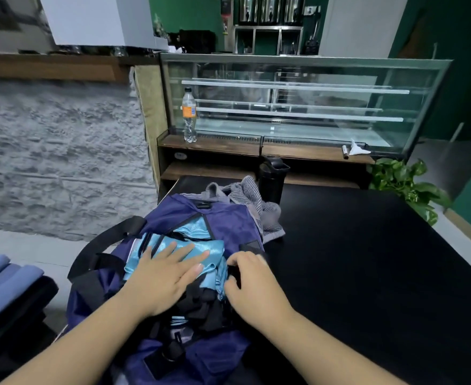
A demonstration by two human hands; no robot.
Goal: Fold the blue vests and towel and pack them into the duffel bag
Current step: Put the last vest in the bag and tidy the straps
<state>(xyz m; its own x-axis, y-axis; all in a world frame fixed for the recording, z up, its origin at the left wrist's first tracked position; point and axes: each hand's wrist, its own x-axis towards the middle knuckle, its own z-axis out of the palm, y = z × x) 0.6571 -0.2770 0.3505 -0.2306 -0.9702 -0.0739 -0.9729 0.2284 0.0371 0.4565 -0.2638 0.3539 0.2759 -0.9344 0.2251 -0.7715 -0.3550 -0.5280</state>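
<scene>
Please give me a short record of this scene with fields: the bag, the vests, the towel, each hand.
bag: purple duffel bag on the black table, open on top
vests: light blue vests inside the bag opening
towel: grey towel lying behind the bag, not packed
left hand: flat, pressing on the vests
right hand: fingers curled at the bag's edge; exact grip unclear

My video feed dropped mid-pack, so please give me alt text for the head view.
The left hand presses flat on light blue vests in the open navy duffel bag on a black table, while the right hand grips the bag's black opening edge. A grey towel lies crumpled behind the bag, unpacked.
</scene>
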